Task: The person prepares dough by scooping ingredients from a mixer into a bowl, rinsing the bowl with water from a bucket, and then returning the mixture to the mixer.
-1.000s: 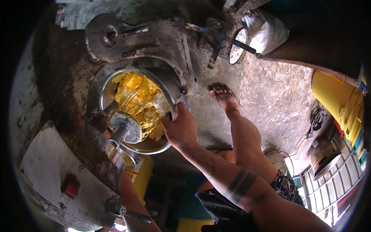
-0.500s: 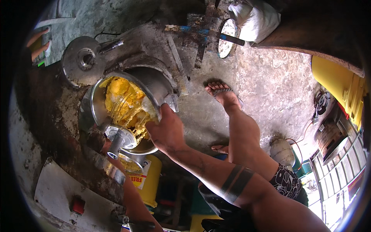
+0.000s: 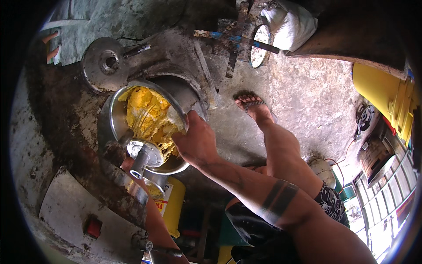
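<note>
At your far left, another person's feet (image 3: 52, 48) stand away from the work, and below them a grey panel (image 3: 70, 209) carries a red switch (image 3: 93, 226), set within easy reach of your left side. A round metal plate (image 3: 97, 72) with a central hole lies beyond the bowl, away from your arms. Your left hand (image 3: 127, 164) is mostly hidden behind the whisk's hub, so I cannot tell whether it is closed or what it grips; its place there suggests it steadies the whisk or the bowl's near side. The metal bowl (image 3: 118, 121) sits between your two hands and appears tipped, as its outer wall shows beyond the rim; that lean probably gives you a clear view inside. In it, the wire whisk (image 3: 151, 152) lies with its loops sunk in a lumpy yellow mass (image 3: 147, 103), its hub toward you near the lower rim, the hollow end of its shaft uncovered. Below stands a yellow bucket (image 3: 176, 209) bearing a white and red label (image 3: 161, 207), its lettering partly cut off by your forearm. Your right hand (image 3: 196, 137) is closed on the bowl's right rim, thumb inward, a hold that likely governs the tilt. Your sandalled foot (image 3: 251, 103) is planted well apart on the floor (image 3: 307, 110), probably for balance. At far right, I can make out no writing on the yellow container (image 3: 373, 90).
</note>
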